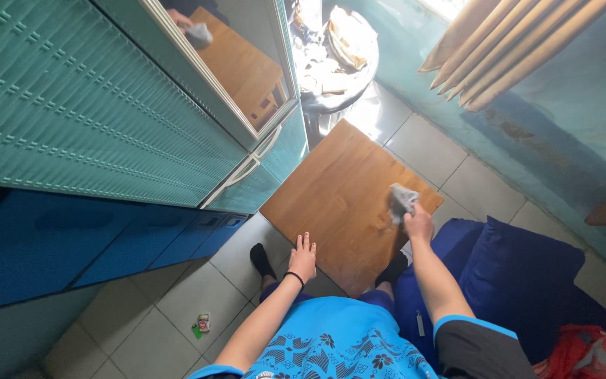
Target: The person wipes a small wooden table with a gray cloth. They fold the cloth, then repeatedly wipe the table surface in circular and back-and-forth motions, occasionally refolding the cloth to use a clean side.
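Near the right edge of the worktop (341,200), a small square wooden table seen from above, the right hand (417,226) presses a grey cloth (400,200) onto the wood. Its grip is clenched around the cloth's near end, and the rest of the cloth bunches out ahead of the knuckles, toward the worktop's far corner. So the cloth lies straight beyond the hand along the line of the forearm, its long axis running roughly from the near-right edge toward the far side.

At the near edge of the worktop the left hand (303,258) rests flat, fingers spread and pointing across the wood, its grip released and holding nothing. A dark band circles its wrist. It sits well apart from the cloth, with most of the bare wood between them; the right hand is plainly the nearer one, being already on the cloth.

Most of the unwiped-looking surface spreads to the left and far side of the cloth, toward the teal cabinet (106,112) whose mirrored door reflects the worktop. A blue cushion (520,281) lies just beside the right edge, under the right forearm. Two feet in dark socks show at the near corner on the tiled floor (177,316), where a small wrapper (203,323) lies well away from both hands.
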